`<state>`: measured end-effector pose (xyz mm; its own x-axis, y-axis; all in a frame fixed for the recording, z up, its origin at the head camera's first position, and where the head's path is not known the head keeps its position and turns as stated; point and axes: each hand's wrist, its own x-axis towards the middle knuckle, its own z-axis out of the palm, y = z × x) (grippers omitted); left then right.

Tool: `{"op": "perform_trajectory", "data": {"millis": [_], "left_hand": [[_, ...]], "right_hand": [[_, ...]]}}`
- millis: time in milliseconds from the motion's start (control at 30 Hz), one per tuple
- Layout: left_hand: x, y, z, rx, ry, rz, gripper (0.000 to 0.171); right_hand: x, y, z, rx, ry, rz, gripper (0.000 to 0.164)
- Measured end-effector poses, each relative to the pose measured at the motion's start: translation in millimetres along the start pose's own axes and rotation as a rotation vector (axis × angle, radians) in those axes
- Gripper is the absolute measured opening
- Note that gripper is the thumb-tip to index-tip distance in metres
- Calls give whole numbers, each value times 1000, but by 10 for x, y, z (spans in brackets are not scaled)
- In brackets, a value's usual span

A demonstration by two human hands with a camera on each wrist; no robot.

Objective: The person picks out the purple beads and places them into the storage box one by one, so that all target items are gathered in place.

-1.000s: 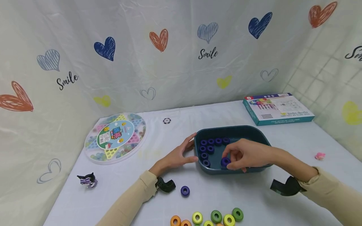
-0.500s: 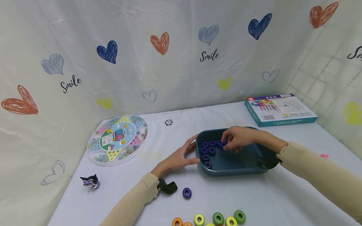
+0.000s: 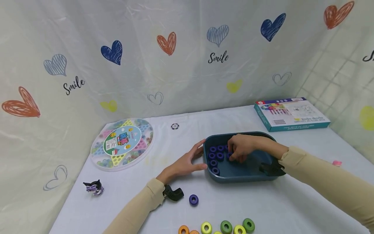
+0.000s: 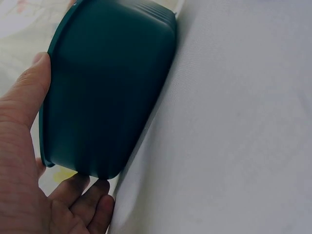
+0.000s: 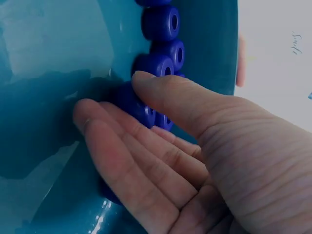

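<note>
A dark teal basin (image 3: 248, 178) stands on the table, with several purple ring-shaped beads (image 3: 215, 171) lined up along its left and back walls. My right hand (image 3: 243, 146) reaches into it. Thumb and fingers pinch a purple bead (image 5: 129, 102) beside the others, partly hidden under the thumb in the right wrist view. At the basin's left end, my left hand (image 3: 185, 162) is spread, thumb against the rim and fingertips at the far corner (image 4: 100, 178). One more purple bead (image 3: 193, 200) lies on the table in front of the basin.
Orange, yellow and green beads (image 3: 226, 227) lie at the near edge of view. A round Chinese checkers set (image 3: 121, 143) sits at left, above a small black-and-purple figure (image 3: 94, 187). Behind are a poker chip (image 3: 175, 126) and a flat box (image 3: 292, 113). A pink trinket (image 3: 337, 163) is at right.
My right hand has carried a purple bead from the basin's front toward the beads at the back left, then lowered slightly. My left hand has stayed at the basin's end.
</note>
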<state>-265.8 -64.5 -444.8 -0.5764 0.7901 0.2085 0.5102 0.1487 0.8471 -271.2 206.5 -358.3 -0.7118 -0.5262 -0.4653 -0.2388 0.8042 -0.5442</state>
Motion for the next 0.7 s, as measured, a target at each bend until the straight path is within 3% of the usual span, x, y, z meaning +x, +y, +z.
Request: {"op": "perform_trajectory", "data": {"millis": [433, 700], "left_hand": [[-17, 9, 15, -2, 3, -9, 88], [-51, 317, -45, -13, -21, -8, 85]], "right_hand": [[2, 13, 19, 72, 38, -33, 21], [-213, -289, 89, -180, 185, -124, 11]]}}
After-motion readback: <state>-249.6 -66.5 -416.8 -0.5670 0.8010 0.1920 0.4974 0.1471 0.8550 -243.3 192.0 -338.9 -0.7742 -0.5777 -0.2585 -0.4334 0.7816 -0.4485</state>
